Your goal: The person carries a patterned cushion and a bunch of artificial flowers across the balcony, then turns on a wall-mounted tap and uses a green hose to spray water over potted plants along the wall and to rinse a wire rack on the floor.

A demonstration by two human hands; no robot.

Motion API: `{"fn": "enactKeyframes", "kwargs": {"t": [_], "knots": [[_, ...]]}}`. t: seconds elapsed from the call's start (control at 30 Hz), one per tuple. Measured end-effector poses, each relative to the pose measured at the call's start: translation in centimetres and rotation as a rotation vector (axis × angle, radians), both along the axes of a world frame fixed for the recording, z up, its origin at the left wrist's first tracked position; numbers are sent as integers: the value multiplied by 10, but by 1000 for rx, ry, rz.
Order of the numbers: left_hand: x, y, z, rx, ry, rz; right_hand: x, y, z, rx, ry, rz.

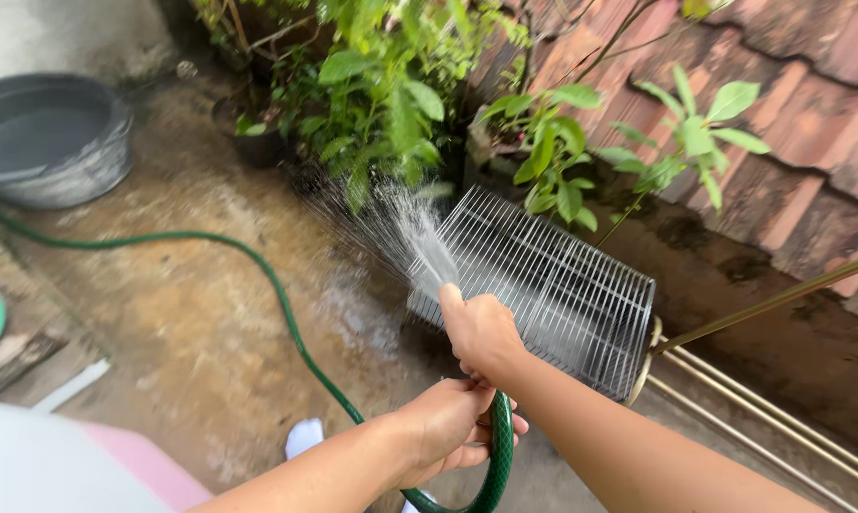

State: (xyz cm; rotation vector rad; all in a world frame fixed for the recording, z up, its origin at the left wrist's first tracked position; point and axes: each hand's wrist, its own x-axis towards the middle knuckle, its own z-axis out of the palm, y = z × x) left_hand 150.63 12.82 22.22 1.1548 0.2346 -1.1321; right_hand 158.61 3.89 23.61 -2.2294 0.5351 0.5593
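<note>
Head view looks down on a wet, stained concrete yard floor (191, 313) edged by leafy green shrubs (381, 95) and a grey round plastic basin (44, 138). A silver wire rack of thin parallel bars (552, 285) leans just ahead and takes the spray, so rinsing looks midway. The left hand (448, 427) is clenched around the dark green rubber hose (286, 323) and the right hand (481, 332) pinches its nozzle end; sweeping the fan across the unwetted bars seems due.

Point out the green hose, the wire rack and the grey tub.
green hose (282, 302): head view, on the stretch lying across the wet ground.
wire rack (562, 285): head view, on the middle bars.
grey tub (87, 176): head view, on its outer wall.
</note>
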Motion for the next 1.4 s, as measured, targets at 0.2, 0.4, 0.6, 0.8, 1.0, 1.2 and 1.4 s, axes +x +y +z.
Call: {"fn": "enactKeyframes", "kwargs": {"t": [0.2,0.4,0.6,0.8,1.0,1.2,1.4], "knots": [[-27,2,-13,34,8,24,-26,4,-11,45,-18,8],[3,-23,-2,57,-160,-56,-14,-23,22,54,-225,-112],[41,-57,43,67,-364,-183,11,-70,68,69,-360,-272],[28,-64,54,66,-307,-256,0,-82,72,14,-356,-276],[33,-53,50,72,-269,-303,-4,-73,68,45,-313,-333],[58,-39,60,-2,-270,-309,15,-60,75,28,-280,-349],[69,-22,61,37,-239,-377,33,-48,79,34,-225,-383]]}}
